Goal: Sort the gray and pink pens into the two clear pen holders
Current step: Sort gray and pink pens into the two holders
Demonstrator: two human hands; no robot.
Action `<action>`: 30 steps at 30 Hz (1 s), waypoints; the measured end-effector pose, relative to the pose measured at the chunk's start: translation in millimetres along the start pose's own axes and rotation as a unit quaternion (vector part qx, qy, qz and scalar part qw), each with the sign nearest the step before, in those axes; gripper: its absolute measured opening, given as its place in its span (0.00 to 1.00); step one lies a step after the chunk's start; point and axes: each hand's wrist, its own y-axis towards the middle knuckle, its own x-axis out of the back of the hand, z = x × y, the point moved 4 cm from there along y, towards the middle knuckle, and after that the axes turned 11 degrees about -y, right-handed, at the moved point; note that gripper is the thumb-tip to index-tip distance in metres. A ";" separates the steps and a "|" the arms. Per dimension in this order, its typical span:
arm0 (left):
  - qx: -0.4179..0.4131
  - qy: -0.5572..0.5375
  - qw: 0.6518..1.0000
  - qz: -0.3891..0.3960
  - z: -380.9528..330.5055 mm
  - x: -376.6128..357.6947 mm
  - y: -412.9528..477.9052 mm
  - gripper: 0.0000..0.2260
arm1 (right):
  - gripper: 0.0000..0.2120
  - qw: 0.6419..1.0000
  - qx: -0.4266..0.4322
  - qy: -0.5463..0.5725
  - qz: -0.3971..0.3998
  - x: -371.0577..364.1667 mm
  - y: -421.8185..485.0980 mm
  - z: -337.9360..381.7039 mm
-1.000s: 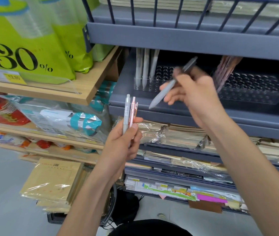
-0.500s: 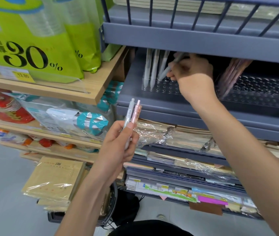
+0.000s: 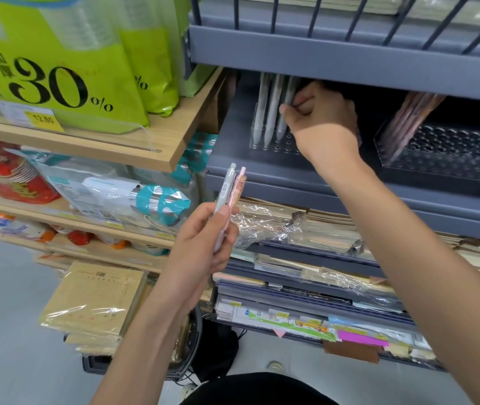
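Note:
My left hand (image 3: 203, 244) grips a gray pen (image 3: 224, 194) and a pink pen (image 3: 238, 188) upright in front of the shelf. My right hand (image 3: 320, 118) is inside the gray shelf, its fingers pinching a gray pen (image 3: 287, 106) that stands in the left clear pen holder (image 3: 273, 146). Two more gray pens (image 3: 266, 112) stand beside it in that holder. The right clear pen holder (image 3: 449, 159) carries a leaning bunch of pink pens (image 3: 411, 118) at its left end.
A gray shelf lip (image 3: 335, 59) hangs low over the holders. Stacks of wrapped notebooks (image 3: 306, 226) fill the shelves below. Green packs (image 3: 57, 68) stand on a wooden shelf (image 3: 151, 147) to the left. Wrapped envelopes (image 3: 95, 299) lie lower left.
My right hand has carried its gray pen from in front of the shelf into the left holder, setting it upright beside the other gray pens. My left hand has stayed put.

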 end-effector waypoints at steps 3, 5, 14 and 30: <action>0.002 -0.001 1.000 0.001 -0.1 -0.2 -1.3 0.11 | 0.10 1.000 0.005 -0.002 -0.008 -0.8 0.6 -1.7; 0.002 -0.002 1.000 0.003 -0.3 -0.6 -2.0 0.09 | 0.10 1.000 0.005 0.004 -0.011 -1.6 0.7 -2.7; 0.003 -0.004 1.000 -0.002 0.6 -0.1 -4.6 0.08 | 0.08 1.000 0.011 0.016 -0.013 -4.4 2.0 -6.0; -0.007 -0.011 1.000 0.003 5.0 -0.5 -4.2 0.10 | 0.08 0.999 0.038 -0.006 0.020 -7.0 7.4 -7.6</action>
